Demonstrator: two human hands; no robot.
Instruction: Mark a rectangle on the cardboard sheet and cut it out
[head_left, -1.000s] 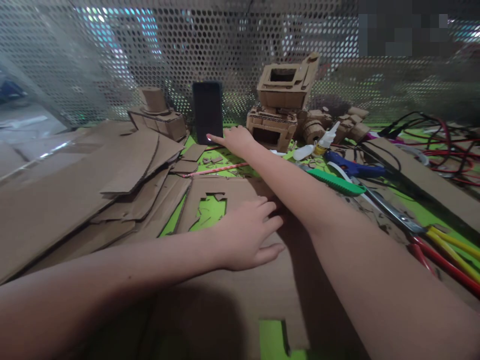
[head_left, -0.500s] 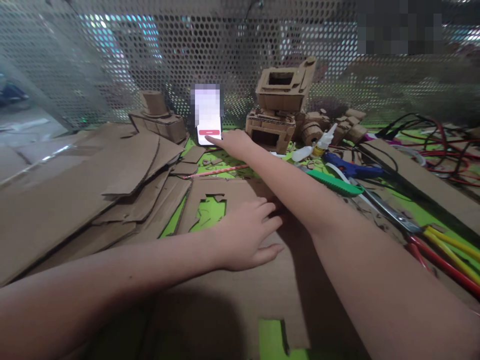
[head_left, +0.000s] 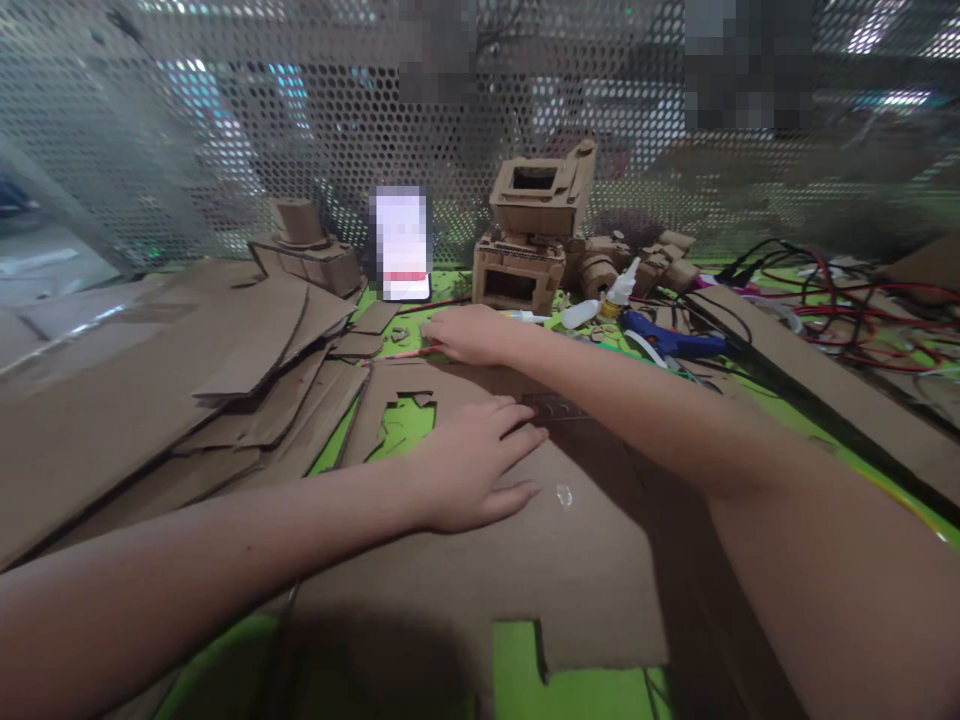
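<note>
My left hand (head_left: 476,465) lies flat on a sheet of cardboard (head_left: 570,570), its fingers spread and holding nothing. Cut-outs in the sheet let the green table show through. Beyond it, my right hand (head_left: 472,335) is lowered over a thin pink pencil (head_left: 401,354), with the fingers curled around it near the sheet's far edge. The palm covers the pencil's right part, so the grip is partly hidden. A phone (head_left: 405,245) with a lit screen stands upright just behind the right hand.
Cardboard sheets (head_left: 150,350) are stacked at the left. Cardboard models (head_left: 525,270) stand at the back before a perforated metal screen (head_left: 315,120). A glue bottle (head_left: 619,290), a blue glue gun (head_left: 675,338) and tangled wires (head_left: 847,310) lie at the right.
My right hand has drawn back from the phone's screen down to the pencil, its pointing finger now curled in. My left hand stays on the cardboard. The view has shifted slightly.
</note>
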